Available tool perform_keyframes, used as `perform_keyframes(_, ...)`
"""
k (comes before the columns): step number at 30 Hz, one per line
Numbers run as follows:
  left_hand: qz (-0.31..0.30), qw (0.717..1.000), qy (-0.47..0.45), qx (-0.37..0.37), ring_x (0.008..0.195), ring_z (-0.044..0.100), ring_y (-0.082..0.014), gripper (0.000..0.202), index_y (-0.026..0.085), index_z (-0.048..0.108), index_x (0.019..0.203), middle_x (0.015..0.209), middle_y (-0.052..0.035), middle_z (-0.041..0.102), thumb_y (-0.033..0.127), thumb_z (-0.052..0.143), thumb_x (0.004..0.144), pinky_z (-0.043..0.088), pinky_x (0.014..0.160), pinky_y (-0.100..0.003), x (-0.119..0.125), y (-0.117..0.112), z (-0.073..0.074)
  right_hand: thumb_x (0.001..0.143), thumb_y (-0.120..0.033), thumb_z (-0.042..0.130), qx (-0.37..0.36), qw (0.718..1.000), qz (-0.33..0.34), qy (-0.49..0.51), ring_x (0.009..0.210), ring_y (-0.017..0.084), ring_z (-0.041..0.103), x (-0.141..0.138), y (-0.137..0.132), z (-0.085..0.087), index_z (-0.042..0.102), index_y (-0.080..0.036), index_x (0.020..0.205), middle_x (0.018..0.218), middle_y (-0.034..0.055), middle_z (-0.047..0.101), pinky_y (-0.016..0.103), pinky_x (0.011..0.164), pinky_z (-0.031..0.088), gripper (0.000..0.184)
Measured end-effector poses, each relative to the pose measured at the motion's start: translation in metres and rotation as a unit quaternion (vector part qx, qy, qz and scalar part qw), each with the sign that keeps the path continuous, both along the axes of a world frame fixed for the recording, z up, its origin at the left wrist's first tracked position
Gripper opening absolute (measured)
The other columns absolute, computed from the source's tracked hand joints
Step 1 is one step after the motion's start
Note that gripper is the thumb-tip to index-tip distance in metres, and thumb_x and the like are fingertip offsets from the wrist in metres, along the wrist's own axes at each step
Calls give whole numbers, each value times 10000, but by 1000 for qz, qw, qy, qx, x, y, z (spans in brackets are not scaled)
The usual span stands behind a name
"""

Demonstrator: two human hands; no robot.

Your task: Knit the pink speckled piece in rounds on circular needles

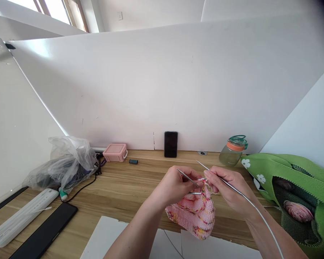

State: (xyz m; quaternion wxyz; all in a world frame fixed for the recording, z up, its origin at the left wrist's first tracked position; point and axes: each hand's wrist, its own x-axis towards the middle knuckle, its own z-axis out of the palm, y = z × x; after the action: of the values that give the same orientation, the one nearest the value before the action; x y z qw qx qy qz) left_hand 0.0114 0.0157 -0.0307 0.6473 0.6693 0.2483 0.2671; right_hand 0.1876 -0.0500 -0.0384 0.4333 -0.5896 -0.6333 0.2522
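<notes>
A pink piece of knitting [196, 214] with yellow and red flecks hangs between my hands above the wooden desk [118, 187]. My left hand [175, 185] is closed on one metal needle [187, 177] and the top edge of the knitting. The fingers of my right hand [228, 187] pinch the other metal needle [218, 178], whose grey cable [261, 219] runs back along my right forearm. The two needle tips cross at the stitches between my hands.
A green flowered bag [299, 194] holding a pink yarn ball [298, 211] lies at the right. A glass jar [232, 151], an upright phone [171, 144], a pink box [115, 152] and a plastic bag [64, 162] line the back. White sheets [110, 237] lie at the front edge.
</notes>
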Motion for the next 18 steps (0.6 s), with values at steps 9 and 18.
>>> perform_keyframes(9,17,1000,-7,13,661,577,-138,357,115,737,852,737,-59,681,440,754,703,448,617,-230,-2,0,2,904,-598,440,4,1000,-14,22,541,124,466,-3,1,0,491,-208,614,555,-7,509,250,531,383,489)
perform_keyframes(18,19,999,-5,41,691,602,-142,237,139,740,975,798,-74,708,264,645,798,464,645,-241,1,0,-2,892,-632,419,-37,999,-7,-13,531,113,473,-5,3,2,518,-205,610,545,-11,540,235,543,392,522)
